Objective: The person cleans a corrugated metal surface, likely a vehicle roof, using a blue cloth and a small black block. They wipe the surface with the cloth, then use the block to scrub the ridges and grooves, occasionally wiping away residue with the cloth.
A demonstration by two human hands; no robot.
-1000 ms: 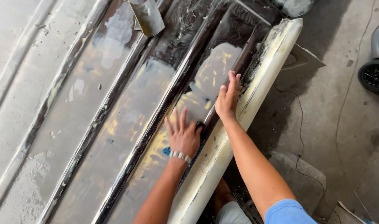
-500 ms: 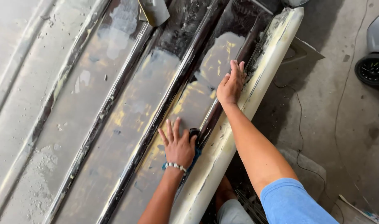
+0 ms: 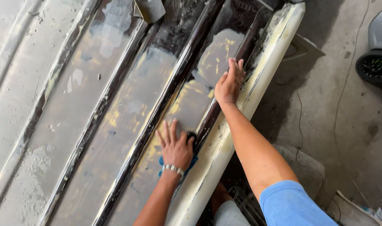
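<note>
Bright, even daylight, soft shadows, mild glare on the panel (image 3: pixel 128 104); edges perhaps slightly blurred.

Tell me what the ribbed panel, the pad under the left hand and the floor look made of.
Ribbed panel: probably fibreglass or painted hull; dull, sanded, with yellow and grey patches showing through.
Pad under the left hand: dark block over blue cloth, likely abrasive; mostly hidden.
Floor: concrete, grey, stained and cracked.

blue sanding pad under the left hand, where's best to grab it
Probably the blue edge of the sanding pad sticking out beside the wrist, pinched from the right. The left hand lies flat over the rest, pressing it onto the hull panel.
</note>
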